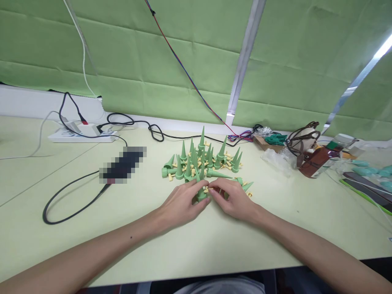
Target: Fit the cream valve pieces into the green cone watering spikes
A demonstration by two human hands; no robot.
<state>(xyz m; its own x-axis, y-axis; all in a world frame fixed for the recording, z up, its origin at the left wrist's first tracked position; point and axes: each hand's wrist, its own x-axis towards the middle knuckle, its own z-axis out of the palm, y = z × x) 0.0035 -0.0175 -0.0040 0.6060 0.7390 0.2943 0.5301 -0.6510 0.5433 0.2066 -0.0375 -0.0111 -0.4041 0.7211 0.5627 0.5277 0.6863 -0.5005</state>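
Near the front of the pile, my left hand (179, 203) is closed around a green watering spike (201, 195), its pointed end up and its wider cap end low. A small pale-yellow valve piece (206, 190) sticks out from the spike's side. My right hand (235, 201) pinches at that yellow piece with thumb and forefinger; the fingertips partly hide it. Just beyond both hands lies a pile of similar green spikes (179, 170), some upright and some on their sides, with small yellow valves (227, 163) among them. A few more pieces lie partly hidden behind my right hand.
To the left are a blurred dark device (122, 165) on a looped black cable (45, 210) and a white power strip (82, 134). On the right stand a brown bottle (320, 161), clear plastic wrap (277, 161) and a small cardboard box (268, 143). A green-curtained wall bounds the back.
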